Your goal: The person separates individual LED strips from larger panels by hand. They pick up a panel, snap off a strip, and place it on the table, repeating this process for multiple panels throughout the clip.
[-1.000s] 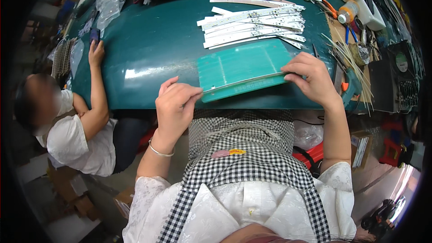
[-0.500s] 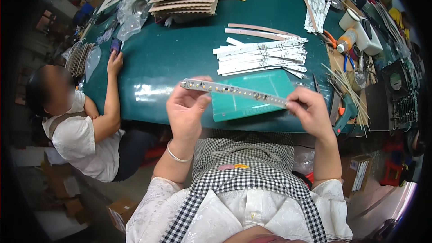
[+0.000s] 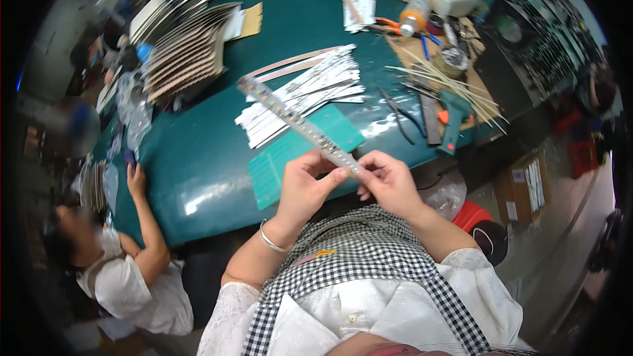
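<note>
A narrow LED circuit strip [image 3: 295, 122] with small yellowish parts along it slants up and leftward from my hands. My left hand [image 3: 308, 183] pinches it near its lower end, thumb on the side toward me. My right hand [image 3: 388, 183] grips the very end of the strip between thumb and fingers, close beside the left. Beneath the raised strip lies a green cutting mat [image 3: 269, 175] at the table edge. Behind the mat, partly covered by the strip, is a loose pile of white strips [image 3: 323, 82].
On the right of the green table [image 3: 211, 138] lie pliers [image 3: 402, 115], a green glue gun [image 3: 453, 122] and thin pale sticks [image 3: 475, 95]. Stacked corrugated sheets [image 3: 188, 53] stand at the back left. A co-worker [image 3: 142, 277] sits at left, holding a phone.
My left hand has slid along the strip to its right end, beside my right hand. The strip now tilts more steeply. The view has turned toward the right.
</note>
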{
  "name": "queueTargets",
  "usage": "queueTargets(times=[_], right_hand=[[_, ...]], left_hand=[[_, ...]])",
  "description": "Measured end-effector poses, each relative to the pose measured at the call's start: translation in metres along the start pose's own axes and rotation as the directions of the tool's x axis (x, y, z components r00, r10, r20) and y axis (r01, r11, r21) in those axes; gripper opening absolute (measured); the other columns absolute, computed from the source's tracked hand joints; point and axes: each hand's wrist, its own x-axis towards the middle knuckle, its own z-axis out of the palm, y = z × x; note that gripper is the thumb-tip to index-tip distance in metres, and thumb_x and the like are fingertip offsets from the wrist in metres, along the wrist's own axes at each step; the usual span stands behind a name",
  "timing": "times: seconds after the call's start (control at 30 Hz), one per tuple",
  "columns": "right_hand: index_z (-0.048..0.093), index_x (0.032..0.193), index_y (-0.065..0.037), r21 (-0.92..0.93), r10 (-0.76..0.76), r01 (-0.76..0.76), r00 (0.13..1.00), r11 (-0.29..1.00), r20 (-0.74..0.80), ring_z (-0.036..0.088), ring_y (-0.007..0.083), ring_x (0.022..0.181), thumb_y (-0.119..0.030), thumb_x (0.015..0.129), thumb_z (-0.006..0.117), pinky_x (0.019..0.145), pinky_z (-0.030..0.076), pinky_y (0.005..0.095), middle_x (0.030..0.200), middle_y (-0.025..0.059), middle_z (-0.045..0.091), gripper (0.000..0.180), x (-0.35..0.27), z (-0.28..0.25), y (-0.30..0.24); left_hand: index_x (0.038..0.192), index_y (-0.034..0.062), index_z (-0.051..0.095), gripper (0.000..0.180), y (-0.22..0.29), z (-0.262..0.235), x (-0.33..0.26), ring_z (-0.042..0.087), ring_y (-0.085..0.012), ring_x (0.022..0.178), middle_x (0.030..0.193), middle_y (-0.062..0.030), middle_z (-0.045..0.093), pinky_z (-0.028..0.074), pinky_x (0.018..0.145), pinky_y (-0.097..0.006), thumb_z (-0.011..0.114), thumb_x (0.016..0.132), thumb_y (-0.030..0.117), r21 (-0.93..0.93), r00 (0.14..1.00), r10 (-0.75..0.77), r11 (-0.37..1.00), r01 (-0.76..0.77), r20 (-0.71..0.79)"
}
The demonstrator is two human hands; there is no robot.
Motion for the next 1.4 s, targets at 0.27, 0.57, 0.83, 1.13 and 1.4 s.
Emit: queueTargets(times=[0.27,0.57,0.83,1.13,1.4], right_hand=[[0.052,0.094,-0.001,0.061,-0.34,0.422,0.801,0.905,-0.492,0.063,0.0145,0.075,-0.012,0.097,0.05,0.076,0.051,0.0295,0.083,0.0079,0.064,0.012,-0.009,-0.046,0.006],[0.051,0.095,-0.002,-0.075,-0.378,0.497,0.545,0.865,-0.748,0.052,0.008,0.057,-0.011,0.095,0.056,0.045,0.044,0.0208,0.079,0.004,0.056,0.01,-0.069,-0.146,-0.028],[0.055,0.099,-0.001,0.095,-0.275,0.438,0.703,0.894,-0.656,0.055,0.0103,0.066,-0.008,0.093,0.058,0.054,0.045,0.0222,0.083,0.0038,0.058,0.01,-0.061,-0.138,-0.008],[0.055,0.105,0.003,0.483,0.056,-0.075,0.997,0.872,0.053,0.066,0.0195,0.084,-0.009,0.094,0.055,0.075,0.057,0.0312,0.093,0.0108,0.063,0.016,0.077,0.011,-0.024],[0.046,0.114,0.008,0.544,0.368,-0.327,0.929,0.773,0.036,0.061,0.0322,0.097,-0.006,0.097,0.045,0.089,0.054,0.0438,0.106,0.0173,0.056,0.022,0.149,0.105,0.002]], left_hand=[[0.087,-0.0028,0.062,0.007,0.01,0.054,0.06,0.062,-0.0116,0.069,0.076,-0.0063,0.065,0.052,0.067,-0.024,0.064,0.088,0.004,-0.01,0.993,0.007,1.0,-0.006,0.12],[0.101,-0.0059,0.059,0.028,-0.012,0.185,0.188,0.066,-0.0194,0.074,0.09,-0.0142,0.064,0.058,0.065,-0.028,0.061,0.093,0.021,-0.106,0.88,-0.369,0.904,0.415,0.3],[0.114,0.0006,0.064,0.038,-0.02,0.141,0.171,0.064,-0.0125,0.077,0.093,-0.0094,0.07,0.054,0.063,-0.028,0.066,0.088,0.029,0.363,0.904,-0.026,0.921,-0.145,0.426],[0.119,-0.0013,0.059,0.04,0.06,-0.029,0.089,0.062,-0.0102,0.079,0.087,-0.0064,0.067,0.05,0.072,-0.027,0.07,0.085,0.017,0.57,0.833,-0.424,0.804,0.167,0.355],[0.117,-0.002,0.062,0.048,0.051,-0.169,0.19,0.063,-0.0307,0.103,0.109,-0.0168,0.067,0.049,0.09,-0.038,0.064,0.087,0.036,0.986,0.995,0.085,0.155,-0.066,0.053]])
